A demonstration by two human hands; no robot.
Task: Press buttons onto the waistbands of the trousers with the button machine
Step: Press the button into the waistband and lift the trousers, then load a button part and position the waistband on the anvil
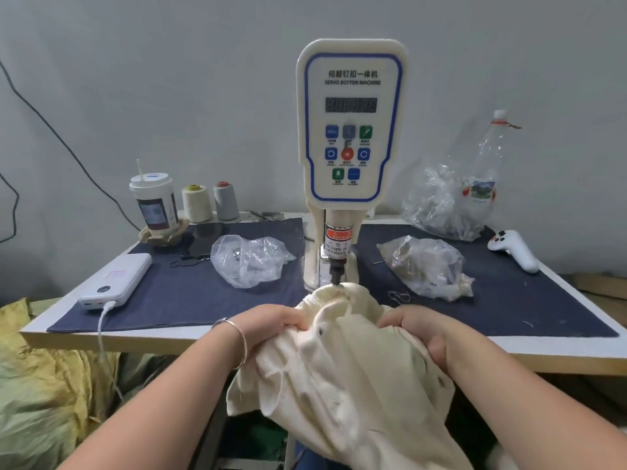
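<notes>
A: Start at the far left of the button machine (351,130). What's there?

B: A white power bank (117,281) with a cable lies well to its left on the dark cloth (190,293) that covers the table (101,340). Behind it, still left of the machine, stand a lidded cup with a straw (154,201) and two thread cones (210,202), one cream, one grey. Nearer the machine lies a clear plastic bag (249,259), mostly empty.

A: And the hands?

B: The left hand (271,322), a bangle on its wrist, is in front of the machine and slightly to its left. Its fingers are curled and bunched into the cream trousers (339,361), gripping the fabric.

A: Where do the trousers sit?

B: Directly in front of the machine. The gathered top edge is pushed up under the machine's black punch (336,274), and the rest hangs over the table's front edge. A small dark button (321,331) shows on the fabric between the two hands.

A: The right hand?

B: The right hand (420,329) is in front and slightly right of the machine, fingers curled around the cloth, clamping it from that side.

A: Further right?

B: A second bag (424,266) with brownish contents, a crumpled bag with a plastic bottle (454,195) behind it, and a white handheld controller (514,249) well to the machine's right.
</notes>
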